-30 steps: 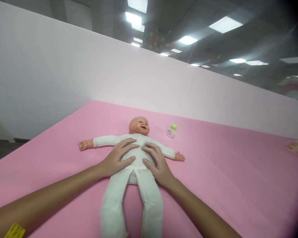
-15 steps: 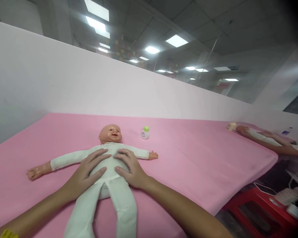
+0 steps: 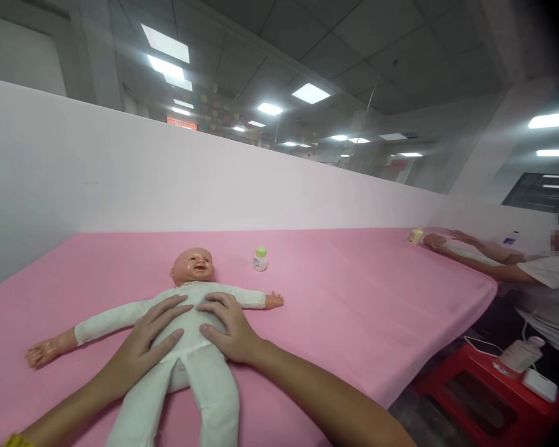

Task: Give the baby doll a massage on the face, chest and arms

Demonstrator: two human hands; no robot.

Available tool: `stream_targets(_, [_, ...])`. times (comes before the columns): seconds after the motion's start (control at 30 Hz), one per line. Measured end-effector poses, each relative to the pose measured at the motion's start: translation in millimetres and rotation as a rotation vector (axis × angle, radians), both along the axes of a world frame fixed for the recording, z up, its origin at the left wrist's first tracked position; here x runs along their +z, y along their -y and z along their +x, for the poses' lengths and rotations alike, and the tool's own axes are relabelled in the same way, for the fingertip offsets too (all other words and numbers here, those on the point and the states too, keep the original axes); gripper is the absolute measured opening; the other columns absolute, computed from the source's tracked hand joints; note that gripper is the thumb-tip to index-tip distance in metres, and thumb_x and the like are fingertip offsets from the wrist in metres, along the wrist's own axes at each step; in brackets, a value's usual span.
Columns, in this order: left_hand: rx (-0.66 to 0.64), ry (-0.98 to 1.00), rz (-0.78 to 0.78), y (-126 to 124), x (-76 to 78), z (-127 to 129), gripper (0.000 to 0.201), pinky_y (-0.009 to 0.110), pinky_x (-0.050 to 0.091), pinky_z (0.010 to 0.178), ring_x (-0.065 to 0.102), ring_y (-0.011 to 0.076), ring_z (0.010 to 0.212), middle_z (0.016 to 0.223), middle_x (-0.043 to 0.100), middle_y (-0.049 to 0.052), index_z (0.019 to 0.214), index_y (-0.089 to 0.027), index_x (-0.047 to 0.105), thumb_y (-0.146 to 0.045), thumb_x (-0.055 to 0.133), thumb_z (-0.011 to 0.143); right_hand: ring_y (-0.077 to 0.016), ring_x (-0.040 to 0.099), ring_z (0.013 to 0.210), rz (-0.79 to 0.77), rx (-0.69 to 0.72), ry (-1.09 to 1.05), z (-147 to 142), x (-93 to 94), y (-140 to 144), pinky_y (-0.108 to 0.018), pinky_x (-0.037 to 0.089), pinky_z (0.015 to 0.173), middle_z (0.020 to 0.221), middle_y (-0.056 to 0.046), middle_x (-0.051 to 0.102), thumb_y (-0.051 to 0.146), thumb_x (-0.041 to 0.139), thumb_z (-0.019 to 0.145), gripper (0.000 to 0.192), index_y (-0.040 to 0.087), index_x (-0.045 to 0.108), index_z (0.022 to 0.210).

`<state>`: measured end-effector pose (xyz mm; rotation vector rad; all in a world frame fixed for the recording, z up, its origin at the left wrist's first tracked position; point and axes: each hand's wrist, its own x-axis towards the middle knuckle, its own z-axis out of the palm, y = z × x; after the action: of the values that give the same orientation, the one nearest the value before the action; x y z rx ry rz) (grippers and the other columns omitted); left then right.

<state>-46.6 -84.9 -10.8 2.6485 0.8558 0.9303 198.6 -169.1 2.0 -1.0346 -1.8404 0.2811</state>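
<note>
Doll (image 3: pixel 186 323) lies on its back on the pink mat (image 3: pixel 354 323), arms spread, head toward the white partition (image 3: pixel 168 180). My left hand (image 3: pixel 144 344) and right hand (image 3: pixel 228 329) rest flat on its belly, side by side, fingers spread and pressing on the white suit; neither hand grasps anything. I judge this as the middle of a belly rub or press, and a next move would call for light, even pressure so the soft body does not slide on the mat. A small bottle with a green cap (image 3: pixel 259 259) stands upright beyond the doll's arm, well apart from my hands. Far along the mat another person's arms (image 3: pixel 475 257) reach over what may be a second doll; it is too blurred to tell. A red stool (image 3: pixel 484 397) with small items stands below the mat's edge. Nothing blocks my hands.
</note>
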Motion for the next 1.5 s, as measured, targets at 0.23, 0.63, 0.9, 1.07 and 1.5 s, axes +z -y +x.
stream_targets(0.23, [0.011, 0.006, 0.008, 3, 1.9, 0, 0.049, 0.05, 0.035, 0.124, 0.041, 0.0297, 0.15, 0.162, 0.042, 0.0, 0.151, -0.04, 0.048, -0.048, 0.048, 0.103, -0.0213, 0.052, 0.134, 0.013, -0.03, 0.002, -3, -3.0, -8, -0.042, 0.039, 0.119, 0.138, -0.004, 0.059, 0.025, 0.072, 0.093, 0.042, 0.031, 0.063, 0.133])
stream_targets(0.63, [0.069, 0.062, 0.101, 6, -0.2, -1, 0.046, 0.05, 0.043, 0.119, 0.051, 0.03, 0.141, 0.153, 0.052, 0.002, 0.144, -0.038, 0.057, -0.049, 0.054, 0.099, -0.0222, 0.053, 0.131, 0.012, -0.03, -0.07, -7, -6.3, -16, -0.043, 0.039, 0.118, 0.135, -0.005, 0.061, 0.023, 0.073, 0.09, 0.041, 0.029, 0.067, 0.13])
stream_targets(0.9, [0.092, 0.076, 0.102, 15, 6.0, -1, 0.042, 0.05, 0.045, 0.116, 0.055, 0.0297, 0.134, 0.143, 0.059, 0.006, 0.137, -0.035, 0.063, -0.05, 0.057, 0.098, -0.0216, 0.051, 0.134, -0.015, -0.006, -0.079, -5, -3.1, -12, -0.042, 0.037, 0.119, 0.136, -0.005, 0.061, 0.023, 0.072, 0.091, 0.04, 0.03, 0.067, 0.131])
stream_targets(1.07, [0.115, 0.114, 0.092, 14, 3.5, 1, 0.04, 0.045, 0.049, 0.112, 0.06, 0.0286, 0.128, 0.138, 0.061, 0.003, 0.131, -0.036, 0.067, -0.053, 0.058, 0.096, -0.0211, 0.051, 0.134, -0.002, -0.007, -0.053, -3, -3.6, -12, -0.042, 0.037, 0.119, 0.138, -0.005, 0.06, 0.023, 0.071, 0.092, 0.041, 0.029, 0.066, 0.132])
stream_targets(1.5, [0.102, 0.172, 0.008, 15, 0.2, 4, 0.039, 0.047, 0.047, 0.112, 0.058, 0.0288, 0.128, 0.136, 0.062, 0.002, 0.126, -0.036, 0.069, -0.058, 0.055, 0.097, -0.021, 0.049, 0.14, -0.044, -0.016, 0.023, 2, 0.8, -4, -0.043, 0.037, 0.121, 0.146, -0.006, 0.056, 0.029, 0.064, 0.098, 0.038, 0.031, 0.063, 0.136])
